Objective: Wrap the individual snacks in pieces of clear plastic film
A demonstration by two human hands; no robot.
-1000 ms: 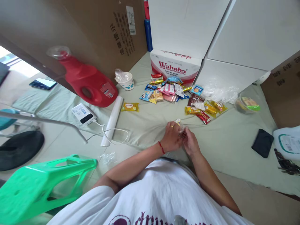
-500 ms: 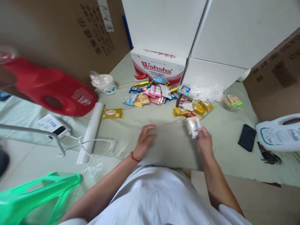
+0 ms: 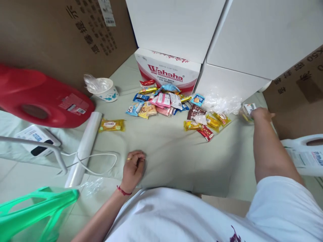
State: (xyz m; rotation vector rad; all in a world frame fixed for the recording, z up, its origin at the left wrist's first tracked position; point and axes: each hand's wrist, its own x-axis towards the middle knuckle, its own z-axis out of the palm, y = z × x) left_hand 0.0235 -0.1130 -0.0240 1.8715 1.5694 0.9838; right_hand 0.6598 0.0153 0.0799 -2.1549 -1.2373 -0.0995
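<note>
At the far right, my right hand (image 3: 262,115) grips a small white snack packet (image 3: 249,108) at the mouth of a clear plastic bowl (image 3: 244,116). The hand covers part of both. My left hand (image 3: 133,168) rests near the front edge of the green cloth (image 3: 161,144), its fingers curled in with nothing seen in them. Several yellow packets (image 3: 213,123), a red packet (image 3: 206,133) and a brown packet (image 3: 195,111) lie to the left of the bowl. A mixed heap of wrapped snacks (image 3: 164,100) is further left, and one yellow packet (image 3: 112,125) lies apart.
A Wahaha carton (image 3: 166,72) stands behind the heap, with crumpled clear plastic (image 3: 222,103) beside it. On the left are a paper cup (image 3: 107,90), a red jug (image 3: 47,97), a white roll (image 3: 84,148) and a cable (image 3: 116,161). A white jug (image 3: 305,154) is at right.
My right hand has carried the white packet rightward to the clear bowl, uncovering the red packet. My left hand has drawn back toward me and its fingers have curled in. The view has shifted slightly.
</note>
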